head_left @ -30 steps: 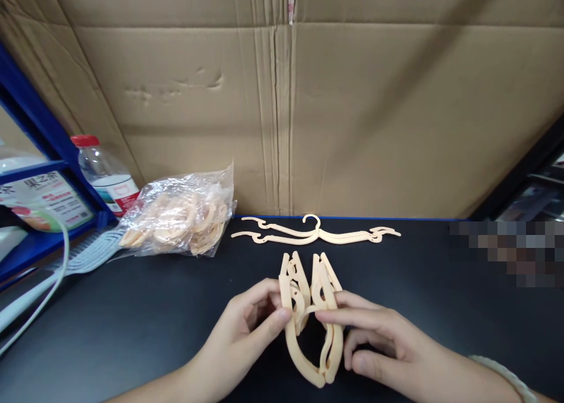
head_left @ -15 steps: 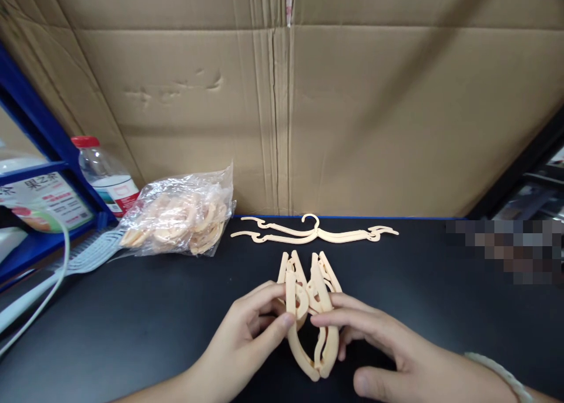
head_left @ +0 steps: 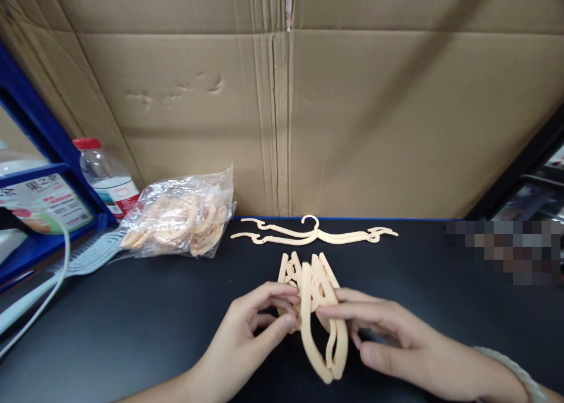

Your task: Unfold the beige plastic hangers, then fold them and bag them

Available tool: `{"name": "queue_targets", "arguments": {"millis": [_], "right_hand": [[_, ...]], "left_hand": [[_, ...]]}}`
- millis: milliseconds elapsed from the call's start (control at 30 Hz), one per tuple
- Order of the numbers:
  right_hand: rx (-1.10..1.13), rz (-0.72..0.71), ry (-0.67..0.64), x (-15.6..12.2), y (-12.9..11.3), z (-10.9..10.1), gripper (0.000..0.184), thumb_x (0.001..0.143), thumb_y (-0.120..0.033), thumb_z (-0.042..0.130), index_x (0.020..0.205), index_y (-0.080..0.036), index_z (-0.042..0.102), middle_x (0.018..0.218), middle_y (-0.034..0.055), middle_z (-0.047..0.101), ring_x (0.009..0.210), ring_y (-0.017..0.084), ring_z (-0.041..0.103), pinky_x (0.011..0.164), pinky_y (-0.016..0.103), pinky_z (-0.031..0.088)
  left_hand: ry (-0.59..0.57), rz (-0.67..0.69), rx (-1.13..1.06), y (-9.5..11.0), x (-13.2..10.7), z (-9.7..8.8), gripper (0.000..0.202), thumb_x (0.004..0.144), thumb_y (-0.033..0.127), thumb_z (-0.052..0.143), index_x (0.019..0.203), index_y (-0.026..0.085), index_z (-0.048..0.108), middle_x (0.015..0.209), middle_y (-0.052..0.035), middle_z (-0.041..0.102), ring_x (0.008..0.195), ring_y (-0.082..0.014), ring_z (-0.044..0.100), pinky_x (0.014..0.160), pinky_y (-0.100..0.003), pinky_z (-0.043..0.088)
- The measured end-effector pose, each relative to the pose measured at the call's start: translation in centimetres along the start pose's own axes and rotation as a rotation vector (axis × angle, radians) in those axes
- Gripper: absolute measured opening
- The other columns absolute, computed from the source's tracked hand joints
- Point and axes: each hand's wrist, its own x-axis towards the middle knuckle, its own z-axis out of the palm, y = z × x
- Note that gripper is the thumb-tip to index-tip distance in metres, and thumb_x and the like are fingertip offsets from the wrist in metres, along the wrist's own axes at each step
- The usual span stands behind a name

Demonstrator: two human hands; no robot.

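A cream folding clothes hanger (head_left: 307,338), folded into a narrow pointed shape, stands in front of me, tilted. My right hand (head_left: 396,332) has it at its right arm, index finger across the front and other fingers behind; the thumb is held away. To its left my left hand (head_left: 255,326) is loosely curved, thumb and index finger apart, nothing visibly gripped. Its fingertips are close to the hangers, and I cannot tell whether they touch. Just behind, more folded hangers (head_left: 284,267) of the same kind are partly hidden by the front one and the fingers.
Two unfolded hangers (head_left: 339,237) lie at the back of the black table (head_left: 154,326). A clear bag (head_left: 176,215) of hanger parts sits back left, beside a pale hairbrush (head_left: 94,252), a red-capped bottle (head_left: 110,182) and a blue shelf (head_left: 48,174). Cardboard (head_left: 396,127) walls the back.
The front folded hanger has shifted right with my right hand, out of my left thumb and fingers. My left hand has barely moved and its grip has loosened.
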Motion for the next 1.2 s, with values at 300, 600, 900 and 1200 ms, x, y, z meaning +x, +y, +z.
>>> {"name": "queue_targets", "arguments": {"millis": [300, 600, 900, 1200], "right_hand": [[-0.188, 0.377, 0.266, 0.0, 3.6, -5.6, 0.040, 0.089, -0.048, 0.054, 0.101, -0.014, 0.071, 0.084, 0.0075, 0.068, 0.056, 0.011, 0.053, 0.055, 0.025, 0.047], [-0.348, 0.398, 0.135, -0.6, 3.4, -4.9, 0.039, 0.087, -0.043, 0.054, 0.119, -0.022, 0.061, 0.135, 0.0111, 0.050, 0.068, 0.012, 0.058, 0.059, 0.027, 0.053], [-0.698, 0.306, 0.128, -1.4, 3.3, -4.5, 0.052, 0.088, -0.049, 0.054, 0.134, -0.024, 0.049, 0.142, 0.0120, 0.042, 0.098, 0.023, 0.061, 0.086, 0.040, 0.055], [-1.006, 0.093, -0.052, -0.3, 3.8, -1.3, 0.078, 0.090, -0.060, 0.048, 0.152, -0.032, 0.009, 0.160, 0.0043, 0.007, 0.145, 0.037, 0.003, 0.112, 0.063, 0.019]], "left_hand": [[-0.109, 0.405, 0.662, -1.1, 0.5, -2.2, 0.037, 0.092, 0.015, 0.049, 0.128, 0.026, 0.049, 0.126, -0.0072, 0.057, 0.119, -0.0226, 0.051, 0.102, -0.039, 0.045], [-0.318, 0.473, 0.951, -0.9, 0.1, -2.1, 0.052, 0.089, 0.018, 0.055, 0.138, 0.023, 0.039, 0.144, -0.0104, 0.042, 0.135, -0.0278, 0.034, 0.112, -0.046, 0.035], [-0.395, 0.433, 1.015, -0.8, -0.1, -2.2, 0.056, 0.090, 0.024, 0.054, 0.143, 0.024, 0.035, 0.149, -0.0099, 0.038, 0.141, -0.0283, 0.028, 0.115, -0.052, 0.025], [-0.467, 0.343, 1.069, -0.5, 0.0, -2.2, 0.063, 0.092, 0.033, 0.052, 0.149, 0.030, 0.025, 0.158, -0.0052, 0.025, 0.145, -0.0292, 0.018, 0.114, -0.058, 0.018]]}}
